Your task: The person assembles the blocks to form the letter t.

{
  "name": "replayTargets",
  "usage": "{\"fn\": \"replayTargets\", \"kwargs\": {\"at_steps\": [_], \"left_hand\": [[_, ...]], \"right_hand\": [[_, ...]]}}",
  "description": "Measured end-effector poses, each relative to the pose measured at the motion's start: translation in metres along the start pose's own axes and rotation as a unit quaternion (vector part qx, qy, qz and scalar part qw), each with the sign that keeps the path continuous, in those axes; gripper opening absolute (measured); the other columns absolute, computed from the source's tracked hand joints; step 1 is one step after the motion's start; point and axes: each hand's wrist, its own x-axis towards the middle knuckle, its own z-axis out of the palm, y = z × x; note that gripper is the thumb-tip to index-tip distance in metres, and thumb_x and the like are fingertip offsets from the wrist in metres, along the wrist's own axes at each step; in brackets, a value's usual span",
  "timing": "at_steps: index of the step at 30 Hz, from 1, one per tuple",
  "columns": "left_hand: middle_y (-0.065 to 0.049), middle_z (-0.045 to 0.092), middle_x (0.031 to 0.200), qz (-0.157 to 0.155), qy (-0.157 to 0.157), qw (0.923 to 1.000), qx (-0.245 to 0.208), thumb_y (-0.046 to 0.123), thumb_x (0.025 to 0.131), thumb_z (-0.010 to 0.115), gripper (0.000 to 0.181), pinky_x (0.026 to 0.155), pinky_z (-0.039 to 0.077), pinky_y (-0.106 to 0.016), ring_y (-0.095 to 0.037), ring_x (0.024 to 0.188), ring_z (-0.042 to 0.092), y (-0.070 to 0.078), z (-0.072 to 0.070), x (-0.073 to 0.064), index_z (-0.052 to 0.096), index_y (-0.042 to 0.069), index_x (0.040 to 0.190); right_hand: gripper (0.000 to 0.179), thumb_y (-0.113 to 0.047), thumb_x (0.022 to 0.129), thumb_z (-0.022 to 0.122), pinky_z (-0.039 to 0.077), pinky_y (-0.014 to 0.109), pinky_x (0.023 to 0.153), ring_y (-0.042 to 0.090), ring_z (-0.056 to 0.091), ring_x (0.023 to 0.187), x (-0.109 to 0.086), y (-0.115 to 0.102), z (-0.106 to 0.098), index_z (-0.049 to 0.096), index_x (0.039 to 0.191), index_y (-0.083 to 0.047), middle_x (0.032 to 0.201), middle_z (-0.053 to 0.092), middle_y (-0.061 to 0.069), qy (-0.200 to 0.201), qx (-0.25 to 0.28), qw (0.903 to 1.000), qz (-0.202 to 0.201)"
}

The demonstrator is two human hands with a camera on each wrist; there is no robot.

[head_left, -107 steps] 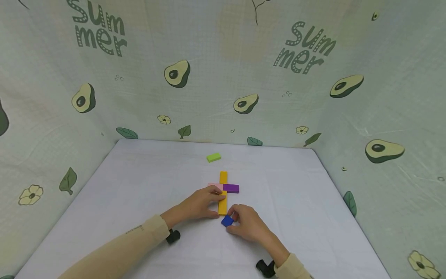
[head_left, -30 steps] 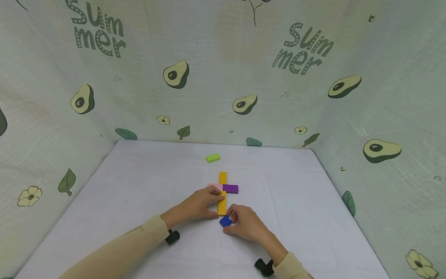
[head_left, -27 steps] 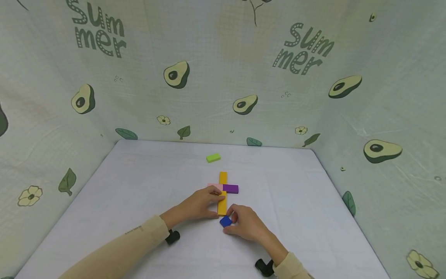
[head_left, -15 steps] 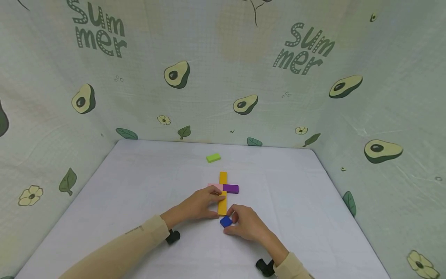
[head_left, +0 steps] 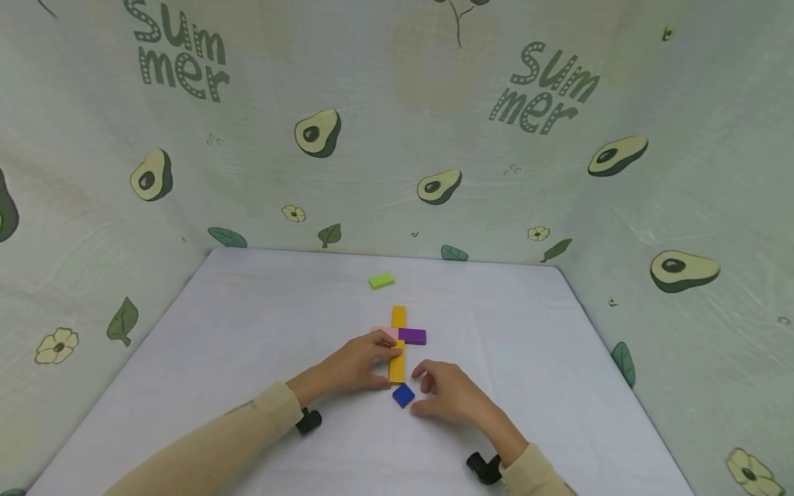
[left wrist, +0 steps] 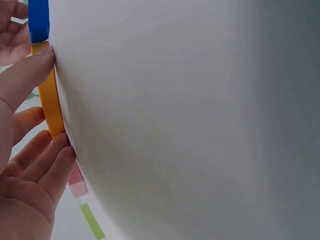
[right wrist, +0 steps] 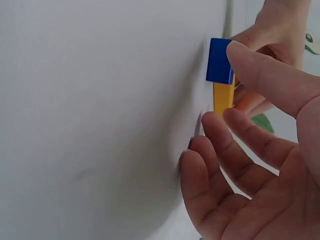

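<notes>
My left hand (head_left: 352,363) holds the near yellow block (head_left: 397,368); in the left wrist view its thumb lies by one end and its fingers along the rest. A blue block (head_left: 403,395), turned cornerwise, sits at the near end of that yellow block. To the right of the blue block is my right hand (head_left: 451,393), its fingers loosely bent around air, a small gap from the block in the head view. Beyond the left fingers lie a pink block (head_left: 386,332), partly covered, a purple block (head_left: 412,336) and a second yellow block (head_left: 399,316), forming a cross.
A lime green block (head_left: 381,280) lies apart, farther back on the white table (head_left: 298,289). Fabric walls printed with avocados and leaves rise behind and on both sides. A dark wrist camera (head_left: 308,421) sits on each wrist.
My right hand has let go of the blue block and drawn back a little to the right. Earlier, the blue block shifted slightly left. The left hand has stayed in place.
</notes>
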Motion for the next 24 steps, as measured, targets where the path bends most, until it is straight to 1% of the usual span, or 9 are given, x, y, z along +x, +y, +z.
{"fn": "replayTargets", "kwargs": {"at_steps": [6,12,17,24], "left_hand": [[0.001,0.059,0.141,-0.011,-0.004,0.9999,0.001,0.04,0.088,0.089,0.067,0.112,0.051,-0.032,-0.016,0.13,0.058,0.001,-0.001,0.0,0.066,0.018,0.147],[0.001,0.059,0.141,-0.017,-0.009,0.9998,0.004,0.041,0.087,0.089,0.068,0.111,0.052,-0.031,-0.016,0.129,0.057,0.002,-0.001,0.0,0.066,0.018,0.147],[0.002,0.058,0.142,-0.023,-0.011,0.9997,0.0,0.042,0.088,0.089,0.068,0.112,0.051,-0.031,-0.015,0.129,0.057,0.003,-0.002,0.0,0.065,0.019,0.148],[0.001,0.058,0.142,-0.014,-0.011,0.9998,0.005,0.042,0.088,0.088,0.069,0.11,0.052,-0.03,-0.015,0.128,0.057,0.001,-0.001,0.0,0.065,0.019,0.148]], "right_hand": [[0.045,-0.023,0.084,0.091,0.055,0.038,0.08,0.02,0.06,0.091,0.0,0.004,-0.02,0.069,0.122,-0.012,0.1,0.068,0.002,0.011,-0.016,0.9997,0.015],[0.046,-0.023,0.085,0.092,0.06,0.04,0.085,0.023,0.063,0.098,0.006,0.009,-0.044,0.069,0.124,-0.012,0.106,0.07,0.004,0.03,-0.038,0.9984,0.029],[0.046,-0.02,0.088,0.089,0.06,0.043,0.091,0.026,0.063,0.105,0.018,0.017,-0.065,0.068,0.128,-0.009,0.116,0.07,0.009,0.04,-0.049,0.998,0.01],[0.047,-0.019,0.093,0.085,0.06,0.045,0.094,0.029,0.063,0.113,0.044,0.027,-0.086,0.065,0.134,-0.006,0.131,0.067,0.015,0.044,-0.056,0.9973,-0.02]]}}
